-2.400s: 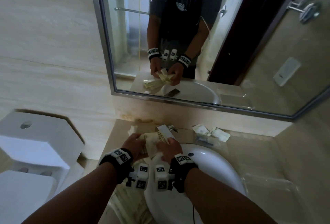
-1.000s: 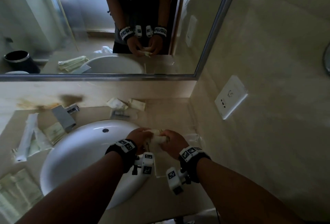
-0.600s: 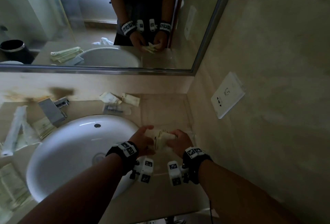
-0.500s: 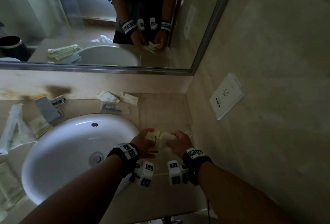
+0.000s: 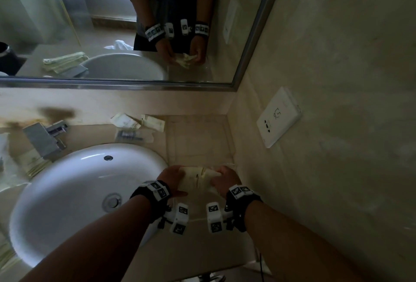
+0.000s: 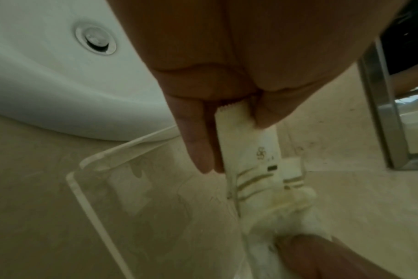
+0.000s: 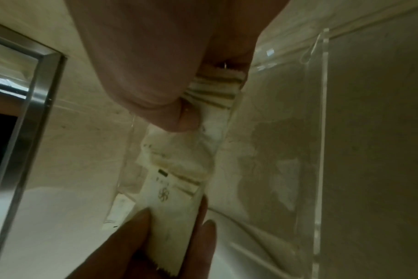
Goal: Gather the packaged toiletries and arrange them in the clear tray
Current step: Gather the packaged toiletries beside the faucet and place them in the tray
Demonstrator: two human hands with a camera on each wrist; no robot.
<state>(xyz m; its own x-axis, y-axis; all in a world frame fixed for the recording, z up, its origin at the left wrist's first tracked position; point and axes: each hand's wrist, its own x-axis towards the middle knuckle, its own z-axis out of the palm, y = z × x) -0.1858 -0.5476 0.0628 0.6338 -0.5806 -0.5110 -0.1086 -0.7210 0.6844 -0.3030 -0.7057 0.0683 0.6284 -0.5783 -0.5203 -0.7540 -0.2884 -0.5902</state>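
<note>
Left hand (image 5: 172, 178): grasping packets (image 5: 198, 179)
Right hand (image 5: 225, 180): grasping the same packets
Tray (image 6: 88, 200): on tabletop (image 5: 198, 137), right of sink (image 5: 67, 191)

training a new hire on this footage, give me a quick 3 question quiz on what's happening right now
1. True or false: both hands hold the bundle of cream packets.
2. What lies directly below the bundle: A) sink basin B) clear tray C) floor?
3. Where do loose packets still wait?

Key
1. True: left hand and right hand each grip an end.
2. B, the clear tray, right of the sink.
3. Behind the sink under the mirror, and left of the faucet.
</note>
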